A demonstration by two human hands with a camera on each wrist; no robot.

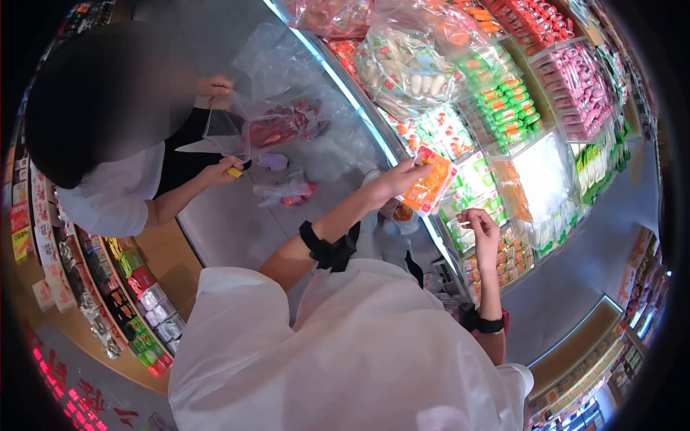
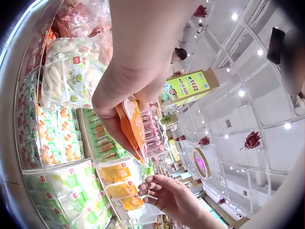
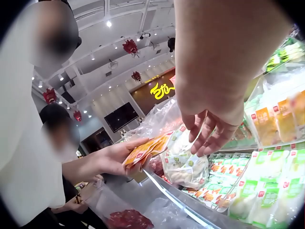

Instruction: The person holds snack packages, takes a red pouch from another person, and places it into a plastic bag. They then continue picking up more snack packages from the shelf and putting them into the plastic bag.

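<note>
My left hand (image 1: pixel 404 178) pinches orange-and-white packets (image 1: pixel 429 183) over the display's near edge. In the left wrist view, that hand (image 2: pixel 126 90) has the orange packets (image 2: pixel 133 126) between thumb and fingers. Several packets (image 3: pixel 148 149) fan out from the left hand (image 3: pixel 114 157) in the right wrist view. Over the green-and-white packs, my right hand (image 1: pixel 483 228) hangs with loosely bent fingers, holding nothing. It (image 2: pixel 174 195) is apart from the packets in the left wrist view, and its fingers (image 3: pixel 212 136) droop in the right wrist view.
Clear bags of white items (image 1: pixel 410 68) lie on the lit display, beside green packs (image 1: pixel 507 111) and pink packs (image 1: pixel 578 90). Along the display runs a bright edge strip (image 1: pixel 345 90). At left, another person (image 1: pixel 118 190) holds a clear bag (image 1: pixel 233 129); shelves (image 1: pixel 129 287) stand behind.
</note>
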